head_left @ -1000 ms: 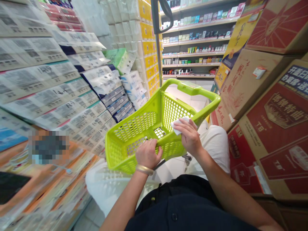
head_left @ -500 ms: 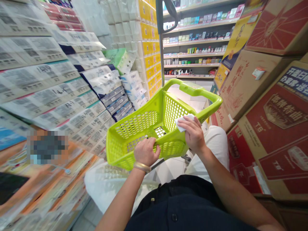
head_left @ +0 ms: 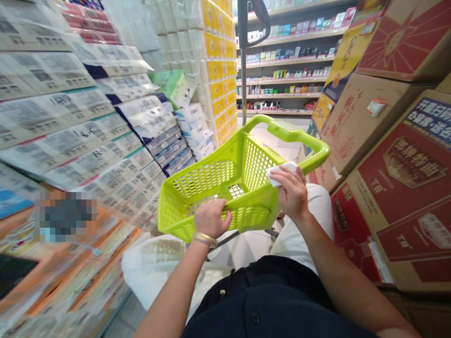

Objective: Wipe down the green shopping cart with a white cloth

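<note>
Basket [head_left: 254,199] at centre has its near rim gripped by the left hand [head_left: 212,218], probably for steadiness; rightward, the right hand [head_left: 293,191] holds white cloth [head_left: 274,180] against the rim.

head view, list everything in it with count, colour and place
Basket: one, lime green, centre
Cloth: one, white, at basket's near rim
Pole: one, grey, upright behind basket
Shelves: several, pale, back
Shelf goods: many, mixed colours, on them
Cartons: several, brown and red, right
Tall stack: one, white and yellow, left of shelves
Packs: many, mostly white, left
Green pack: one, green, among these
Orange boxes: several, orange, lower left
Pixelated patch: one, dark, lower left
Bracelet: one, gold, left wrist
Shirt: one, dark, bottom
Trousers: one pair, white, near basket
Left hand: one, fingers on near rim
Right hand: one, fingers on cloth
</note>
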The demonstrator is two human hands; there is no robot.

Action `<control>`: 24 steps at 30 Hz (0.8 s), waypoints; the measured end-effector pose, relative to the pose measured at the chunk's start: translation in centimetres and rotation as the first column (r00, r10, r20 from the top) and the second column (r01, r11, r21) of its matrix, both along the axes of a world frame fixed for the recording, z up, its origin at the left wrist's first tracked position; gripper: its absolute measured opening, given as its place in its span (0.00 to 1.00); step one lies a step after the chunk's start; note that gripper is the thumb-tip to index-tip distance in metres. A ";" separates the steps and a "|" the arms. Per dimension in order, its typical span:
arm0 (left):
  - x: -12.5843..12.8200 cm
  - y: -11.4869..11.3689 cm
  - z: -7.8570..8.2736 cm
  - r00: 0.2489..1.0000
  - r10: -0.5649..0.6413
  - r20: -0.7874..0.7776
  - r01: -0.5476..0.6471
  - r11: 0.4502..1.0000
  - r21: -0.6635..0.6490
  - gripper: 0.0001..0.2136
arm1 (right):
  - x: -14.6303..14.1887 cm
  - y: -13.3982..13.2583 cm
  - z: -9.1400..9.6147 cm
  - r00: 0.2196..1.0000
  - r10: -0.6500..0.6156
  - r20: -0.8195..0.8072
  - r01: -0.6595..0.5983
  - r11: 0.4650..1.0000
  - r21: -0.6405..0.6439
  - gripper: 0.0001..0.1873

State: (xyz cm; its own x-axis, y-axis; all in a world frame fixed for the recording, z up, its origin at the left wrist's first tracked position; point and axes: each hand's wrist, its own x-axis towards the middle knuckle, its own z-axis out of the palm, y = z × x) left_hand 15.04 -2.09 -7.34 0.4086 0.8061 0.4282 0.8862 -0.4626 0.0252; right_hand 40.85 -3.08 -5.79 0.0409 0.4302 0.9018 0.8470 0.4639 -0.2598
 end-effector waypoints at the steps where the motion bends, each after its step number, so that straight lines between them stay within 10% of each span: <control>1: -0.1 0.2 0.0 1.000 -0.004 0.002 0.004 1.000 -0.003 0.08 | 0.5 0.1 0.3 0.999 -0.035 -0.036 0.036 0.999 0.014 0.19; 11: -0.9 1.8 -0.3 0.999 -0.046 -0.006 0.047 0.999 0.020 0.10 | -0.9 -0.7 -0.4 0.996 0.044 0.083 -0.041 0.999 -0.032 0.20; 18: -0.6 1.7 -0.4 0.998 -0.065 -0.021 0.066 0.997 0.048 0.08 | 0.9 0.2 0.9 0.981 -0.155 -0.121 0.165 0.983 0.081 0.17; 24: -0.5 1.4 -0.3 0.997 -0.076 -0.019 0.077 0.995 0.058 0.08 | -2.8 -1.0 -0.6 0.998 0.022 0.059 -0.020 0.999 -0.028 0.19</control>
State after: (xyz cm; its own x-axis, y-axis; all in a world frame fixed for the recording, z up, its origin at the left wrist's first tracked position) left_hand 14.50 -0.67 -7.66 0.4757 0.7459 0.4662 0.8483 -0.5292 -0.0190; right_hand 38.10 -4.11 -6.38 -0.0217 0.4553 0.8901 0.8514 0.4751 -0.2223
